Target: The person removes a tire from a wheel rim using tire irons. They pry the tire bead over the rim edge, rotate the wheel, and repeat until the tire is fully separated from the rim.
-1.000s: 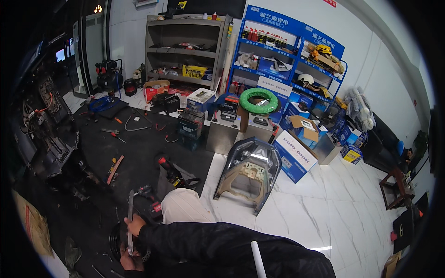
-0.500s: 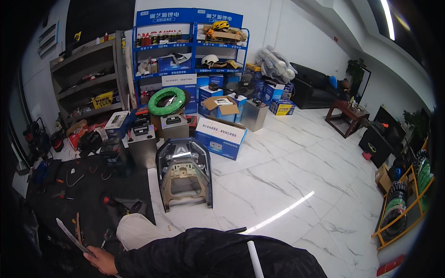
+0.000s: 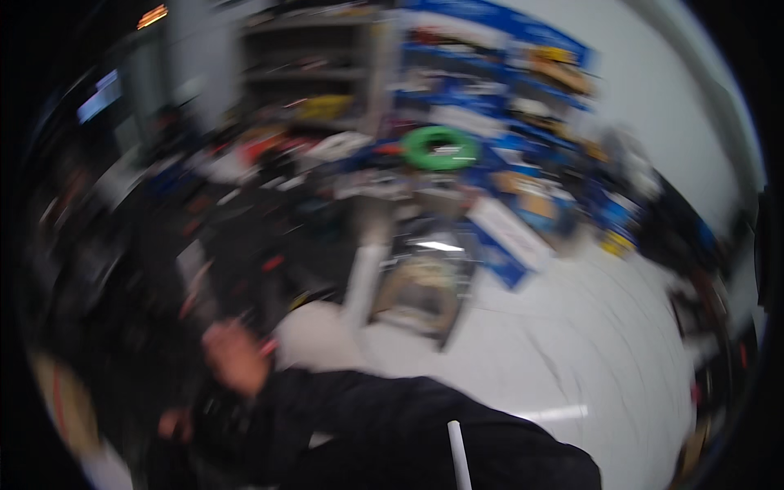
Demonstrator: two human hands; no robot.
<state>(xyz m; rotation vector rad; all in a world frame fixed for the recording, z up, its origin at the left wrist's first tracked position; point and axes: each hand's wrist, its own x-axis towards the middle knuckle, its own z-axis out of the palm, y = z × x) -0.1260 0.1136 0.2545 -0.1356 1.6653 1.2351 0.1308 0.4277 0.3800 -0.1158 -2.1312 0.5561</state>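
Over the dark floor mat (image 3: 163,269) — a blurred reach.
The right hand (image 3: 235,356) hangs above a dark round object (image 3: 216,416); the left hand (image 3: 173,425) sits beside it — finger spread and grip unreadable in the blur.

Workshop: cluttered shelving (image 3: 318,73), scattered tools.

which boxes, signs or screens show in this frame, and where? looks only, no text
Frame is motion-blurred; only rough shapes.
Blue and white box: floor, centre right, flat, tilted.
Blue display rack: back wall, upper right, blurred packages on its shelves.
Screen: upper left, small, pale blue glow.
Brown cartons: floor below rack.
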